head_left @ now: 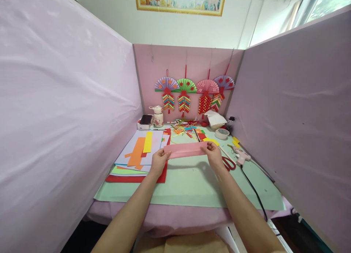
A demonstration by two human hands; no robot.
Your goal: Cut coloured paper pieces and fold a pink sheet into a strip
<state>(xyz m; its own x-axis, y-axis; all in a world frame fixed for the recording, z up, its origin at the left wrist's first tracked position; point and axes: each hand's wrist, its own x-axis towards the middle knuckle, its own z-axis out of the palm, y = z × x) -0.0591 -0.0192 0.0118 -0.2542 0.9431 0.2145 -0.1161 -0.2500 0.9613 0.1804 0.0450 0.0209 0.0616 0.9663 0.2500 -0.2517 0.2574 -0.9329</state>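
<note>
A long pink paper strip point(185, 149) is held a little above the green mat point(192, 183), stretched between my two hands. My left hand point(159, 160) pinches its left end, fingers closed on the paper. My right hand point(213, 153) pinches the right end the same way. The strip looks folded lengthwise and lies roughly level. Red-handled scissors point(228, 162) lie just right of my right hand.
A stack of coloured paper sheets point(139, 154) lies at the left. A pink glue gun point(241, 157) with a black cord is at the right. Paper scraps point(186, 130), a tape roll point(221, 133) and a cup point(158, 116) sit behind. Paper fans point(192, 92) hang on the back partition.
</note>
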